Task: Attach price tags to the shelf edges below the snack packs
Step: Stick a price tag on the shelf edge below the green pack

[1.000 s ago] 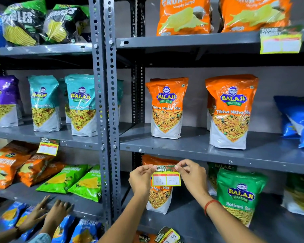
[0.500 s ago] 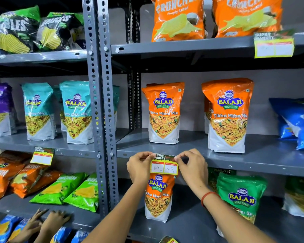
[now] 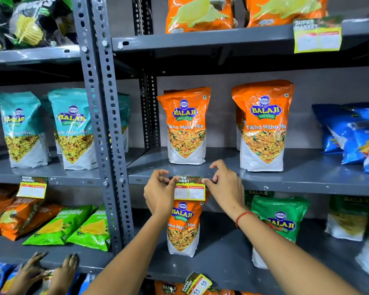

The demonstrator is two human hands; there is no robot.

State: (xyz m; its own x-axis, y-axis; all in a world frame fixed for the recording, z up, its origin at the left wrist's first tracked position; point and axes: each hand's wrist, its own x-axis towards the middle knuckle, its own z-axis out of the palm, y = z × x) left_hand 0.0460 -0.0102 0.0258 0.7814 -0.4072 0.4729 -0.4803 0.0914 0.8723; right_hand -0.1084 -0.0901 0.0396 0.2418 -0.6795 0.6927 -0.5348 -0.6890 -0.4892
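Both hands up at the grey shelf edge point(image 3: 285, 184): left hand point(image 3: 160, 192) pinches the left end of the price tag point(image 3: 189, 188), right hand point(image 3: 224, 186) pinches the right end, tag pressed flat against the edge. It sits right below the orange snack pack point(image 3: 185, 126), handwritten 80 and 40 on it. Another person's hands point(image 3: 49, 271) rest on the lower left shelf.

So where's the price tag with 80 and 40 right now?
Head view, centre: the price tag sits against the shelf edge, pinched by both hands, below the left orange Balaji pack.
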